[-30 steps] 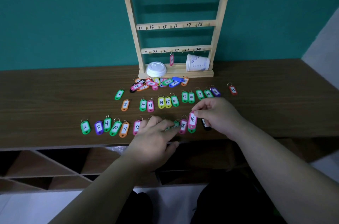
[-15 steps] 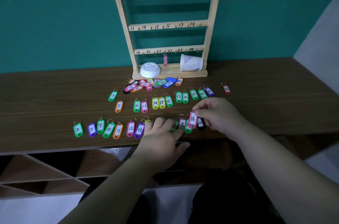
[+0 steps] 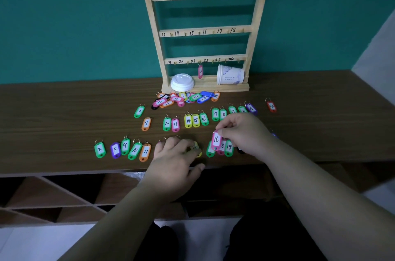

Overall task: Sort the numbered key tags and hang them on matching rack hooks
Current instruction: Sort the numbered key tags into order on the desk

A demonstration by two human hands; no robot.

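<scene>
The right hand [image 3: 241, 132], just right of centre in the frame, pinches the pink 16 tag [image 3: 216, 140] by its upper end between thumb and fingertips. It holds the tag tilted over a tight clump of tags, where the green 19 tag [image 3: 229, 147] is the only number fully readable. The left hand [image 3: 173, 160], at lower centre, lies with loosely bent fingers resting on the front row. It grasps nothing that I can see, and its fingertips touch a yellow tag [image 3: 196, 149].

The nearest risk is that clump. The tags overlap, so setting 16 down among them could cover a number or snag a ring and drag a neighbour out of order. There is also a green 16 tag [image 3: 204, 119] in the middle row, so two sets seem to be in play, and a tag dropped into the wrong row would spoil both.

The left hand hides several tags, so their order cannot be checked. The front row, running from the green 2 tag [image 3: 99, 149] at lower left, lies near the front edge of the surface [image 3: 64, 111], so a sweep of the palm could push tags over it.

The unsorted pile [image 3: 181, 98] at the foot of the rack [image 3: 213, 31], upper centre, is not yet sorted. The handwritten numbers are small, so a misread there could send a tag to the wrong hook. Only one pink tag [image 3: 200, 71] hangs, from the bottom rail
</scene>
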